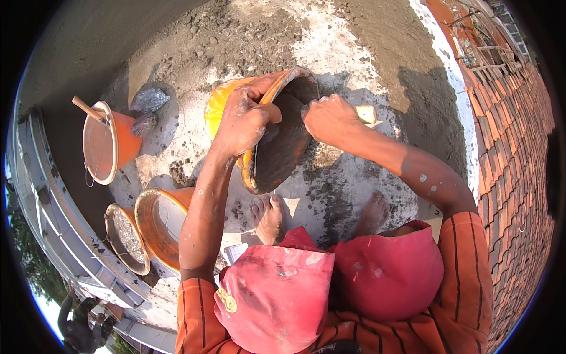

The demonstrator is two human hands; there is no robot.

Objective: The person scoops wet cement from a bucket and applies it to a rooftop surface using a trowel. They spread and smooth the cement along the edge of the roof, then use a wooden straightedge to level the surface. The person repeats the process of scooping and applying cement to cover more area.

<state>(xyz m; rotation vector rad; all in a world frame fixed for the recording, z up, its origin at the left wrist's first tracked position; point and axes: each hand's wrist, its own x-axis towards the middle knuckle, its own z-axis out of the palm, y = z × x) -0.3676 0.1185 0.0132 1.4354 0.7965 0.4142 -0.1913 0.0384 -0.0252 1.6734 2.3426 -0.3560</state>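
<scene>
A yellow-orange bucket (219, 105) lies tilted on its side in front of me, its mortar-smeared dark mouth turned toward me. My left hand (244, 121) is closed round its upper left rim, thumb toward the inside. At the right side of the mouth my right hand (331, 120) makes a fist, its knuckles by the rim. Whatever the fist holds is hidden under the fingers. Just beyond the right wrist shows a pale, yellowish block-like piece (367, 114); I cannot tell if it is joined to what I hold.
To the left stands an orange bucket (127, 138) with a wooden handle (87, 107) sticking out. Nearer are another orange bucket (144, 206) and a container of greyish contents (127, 239). Wet mortar (236, 35) spreads at the far side. Roof tiles (513, 159) lie beyond a white edge at right.
</scene>
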